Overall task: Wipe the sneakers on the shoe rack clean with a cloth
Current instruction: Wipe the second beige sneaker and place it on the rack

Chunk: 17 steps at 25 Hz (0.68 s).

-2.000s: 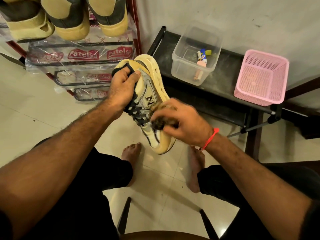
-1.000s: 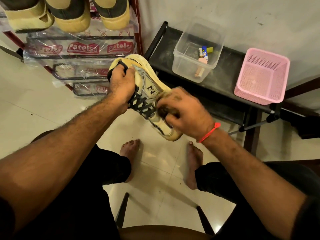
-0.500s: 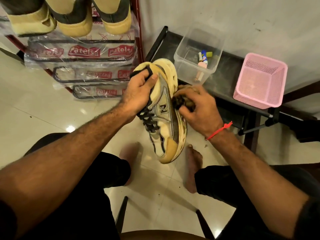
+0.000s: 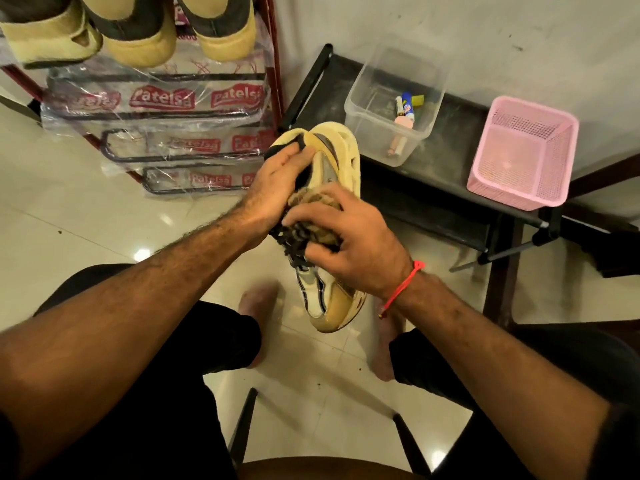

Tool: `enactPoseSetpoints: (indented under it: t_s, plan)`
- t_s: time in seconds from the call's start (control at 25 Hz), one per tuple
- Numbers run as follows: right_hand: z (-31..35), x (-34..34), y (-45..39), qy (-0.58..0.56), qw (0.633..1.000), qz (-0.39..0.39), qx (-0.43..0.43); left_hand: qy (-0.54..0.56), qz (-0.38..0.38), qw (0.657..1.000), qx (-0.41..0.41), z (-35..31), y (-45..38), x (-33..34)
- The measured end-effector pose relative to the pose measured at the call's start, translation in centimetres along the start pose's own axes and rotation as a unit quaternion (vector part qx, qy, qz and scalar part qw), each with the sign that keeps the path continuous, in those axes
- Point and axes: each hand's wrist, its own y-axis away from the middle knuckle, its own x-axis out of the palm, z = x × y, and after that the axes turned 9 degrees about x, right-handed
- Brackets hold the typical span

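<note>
A cream and grey sneaker [image 4: 330, 299] with black laces hangs in the air in front of me, toe pointing down toward my feet. My left hand [image 4: 277, 183] grips it at the heel collar, fingers inside the opening. My right hand [image 4: 353, 237] holds a bunched brown cloth [image 4: 317, 202] and presses it on the laces and tongue, hiding the middle of the shoe. Other sneakers [image 4: 138, 32] stand on the top shelf of the shoe rack [image 4: 180, 77] at upper left.
The rack's lower shelves are wrapped in printed plastic. A black low bench [image 4: 450, 188] to the right carries a clear plastic box [image 4: 367, 109] with small items and a pink mesh basket [image 4: 523, 154]. My bare feet rest on the glossy tiled floor below.
My right hand slid the cloth from the sneaker's side panel leftward onto the laces and tongue. The sneaker stays toe-down in my left hand, roughly in the same place.
</note>
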Motion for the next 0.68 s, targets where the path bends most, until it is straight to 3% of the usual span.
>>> enactPoseSetpoints:
  t_s: [0.16,0.24,0.36,0.4,0.48,0.56,0.68]
  plan:
    - [-3.9,-3.1,-2.4,0.017,0.976,-0.170,0.136,-0.021,0.020,1.000,0.001,-0.1,0.3,0.2]
    - [-3.6,-2.1,-1.3,0.023,0.982,-0.146,0.120,-0.049,0.028,0.998,-0.005,-0.5,0.5,0.3]
    - [-0.6,0.0,-0.2,0.012,0.999,-0.039,0.014,-0.042,0.043,0.998,0.004,-0.6,0.9,0.4]
    - [-1.1,-0.4,-0.8,0.010,0.998,-0.056,0.019,-0.029,0.045,0.999,0.002,-0.5,0.7,0.5]
    - [-3.4,-2.3,-2.2,0.016,0.983,-0.144,0.110,-0.021,0.033,0.999,0.003,-0.1,0.3,0.4]
    - [-4.6,-2.9,-1.8,0.013,0.974,-0.160,0.160,-0.034,0.012,0.999,-0.003,0.0,-0.1,-0.1]
    - [-0.9,0.5,0.4,0.005,0.999,-0.033,0.031,-0.043,-0.025,0.998,-0.027,0.4,-0.8,-0.9]
